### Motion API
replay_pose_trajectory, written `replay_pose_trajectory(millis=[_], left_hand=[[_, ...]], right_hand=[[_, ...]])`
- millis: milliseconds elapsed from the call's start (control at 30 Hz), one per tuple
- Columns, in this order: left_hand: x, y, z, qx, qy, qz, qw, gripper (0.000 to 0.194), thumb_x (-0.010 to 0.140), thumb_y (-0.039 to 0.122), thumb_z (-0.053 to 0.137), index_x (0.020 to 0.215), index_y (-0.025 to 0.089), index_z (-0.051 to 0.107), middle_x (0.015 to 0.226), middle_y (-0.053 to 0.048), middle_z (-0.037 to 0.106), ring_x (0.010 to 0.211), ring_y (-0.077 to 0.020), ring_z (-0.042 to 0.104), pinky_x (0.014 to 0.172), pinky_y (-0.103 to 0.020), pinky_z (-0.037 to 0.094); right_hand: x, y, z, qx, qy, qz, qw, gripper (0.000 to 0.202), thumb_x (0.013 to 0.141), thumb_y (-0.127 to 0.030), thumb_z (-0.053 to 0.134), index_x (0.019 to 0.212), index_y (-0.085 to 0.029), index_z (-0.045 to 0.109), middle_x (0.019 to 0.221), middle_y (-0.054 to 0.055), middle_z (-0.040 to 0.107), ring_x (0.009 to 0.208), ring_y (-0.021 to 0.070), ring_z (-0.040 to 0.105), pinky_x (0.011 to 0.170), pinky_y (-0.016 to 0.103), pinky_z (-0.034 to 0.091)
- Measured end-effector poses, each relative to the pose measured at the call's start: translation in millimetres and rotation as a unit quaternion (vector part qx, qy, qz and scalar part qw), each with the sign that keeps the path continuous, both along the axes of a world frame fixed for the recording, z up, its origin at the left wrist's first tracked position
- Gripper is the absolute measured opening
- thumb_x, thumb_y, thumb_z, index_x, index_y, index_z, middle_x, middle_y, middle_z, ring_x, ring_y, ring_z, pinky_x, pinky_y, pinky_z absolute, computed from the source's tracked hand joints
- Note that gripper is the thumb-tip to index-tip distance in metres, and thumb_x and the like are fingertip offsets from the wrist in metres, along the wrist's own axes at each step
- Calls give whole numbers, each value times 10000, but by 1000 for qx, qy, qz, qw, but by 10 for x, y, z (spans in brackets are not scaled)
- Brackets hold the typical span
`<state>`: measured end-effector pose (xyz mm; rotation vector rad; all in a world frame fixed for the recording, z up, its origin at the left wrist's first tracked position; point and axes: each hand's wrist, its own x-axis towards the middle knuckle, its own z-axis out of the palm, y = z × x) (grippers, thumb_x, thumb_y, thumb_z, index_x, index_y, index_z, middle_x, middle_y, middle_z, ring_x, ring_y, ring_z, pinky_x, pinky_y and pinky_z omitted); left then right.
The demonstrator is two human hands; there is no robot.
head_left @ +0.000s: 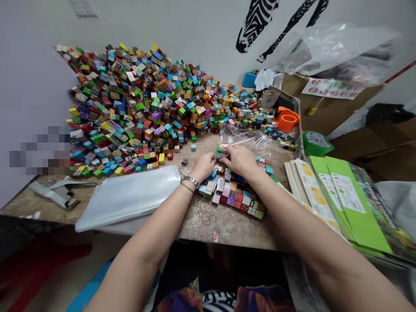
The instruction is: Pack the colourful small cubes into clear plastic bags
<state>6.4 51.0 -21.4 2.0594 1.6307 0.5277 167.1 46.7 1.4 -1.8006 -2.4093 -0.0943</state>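
Note:
My left hand (204, 167), with a metal watch (190, 179) on its wrist, has its fingers curled together at the near end of a clear plastic bag (248, 141). What those fingertips hold is hidden. Close beside it, my right hand (241, 161) is closed around a few small printed cubes (222, 150) at the bag's opening. Rows of colourful cubes (235, 197) lie packed together just below both hands. More cubes (264, 164) show to the right of my right hand, by the bag.
A huge heap of printed cubes (143, 108) fills the back left. A stack of clear plastic bags (130, 195) lies left of my arm. At right are green folded cartons (347, 195), green tape (316, 143) and an orange tape dispenser (287, 119). The table's front edge (227, 245) is near me.

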Motion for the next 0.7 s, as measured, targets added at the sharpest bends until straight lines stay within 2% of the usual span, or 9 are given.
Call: replay_pose_trajectory(millis=[133,300,400,567,700], left_hand=[[-7,-3,8,-8,3,-7,1000,145,882,112,514,850,146,651,917,-95,707,842,-209,598,771,-297,449],[-17,-58,31,-21,3,-35,999,121,867,128,550,800,158,647,858,-53,700,809,-180,590,746,-265,443],[-20,-74,47,-25,7,-30,999,136,868,115,530,828,151,655,859,-51,698,805,-176,587,747,-263,444],[-32,-60,68,-33,15,-25,999,163,855,101,509,855,146,666,866,-58,699,816,-184,598,752,-270,453],[-42,-63,91,-30,26,-25,999,182,839,89,495,863,152,664,883,-70,704,833,-197,608,761,-283,454]], right_hand=[[-31,-14,-18,9,-18,-5,1000,436,926,-436,567,1288,-194,570,1194,142,677,1121,326,597,837,389,477],[-90,20,-34,-2,-33,-41,999,406,942,-336,533,1310,-165,541,1183,165,677,1070,317,622,831,389,476],[-74,55,-23,-14,-33,-28,999,453,933,-357,552,1333,-149,519,1196,183,668,1069,320,620,823,389,475],[194,78,41,-42,-17,47,998,398,902,-418,613,1208,-165,596,1164,155,674,1049,290,618,842,367,476],[558,35,115,-60,-22,79,995,244,915,-343,597,1081,-169,637,1061,123,677,987,259,624,836,353,476]])
